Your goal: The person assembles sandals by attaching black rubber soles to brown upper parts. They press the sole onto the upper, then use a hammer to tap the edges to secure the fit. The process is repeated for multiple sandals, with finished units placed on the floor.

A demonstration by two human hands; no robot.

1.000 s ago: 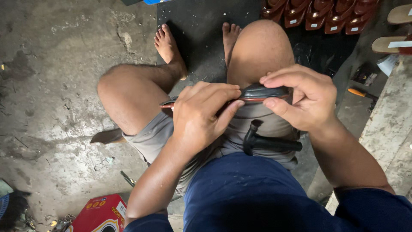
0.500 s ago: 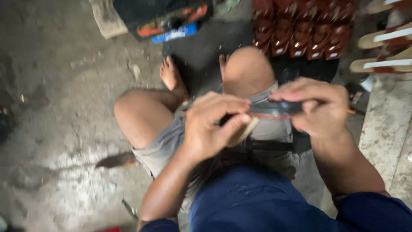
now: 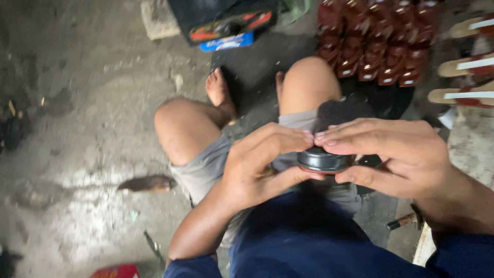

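My fingers are pinched around a dark shoe sole, held end-on just above my lap. The left hand clamps its near edge between thumb and fingertips, and the right hand covers the top with the thumb underneath. To do this well I judge I should keep both thumbs pressed under the rim and work round evenly, so the edge does not slip or buckle. Below are my knees and the concrete floor; rows of red-brown shoe parts lie beyond, with a knife blade on the floor beside my left thigh.
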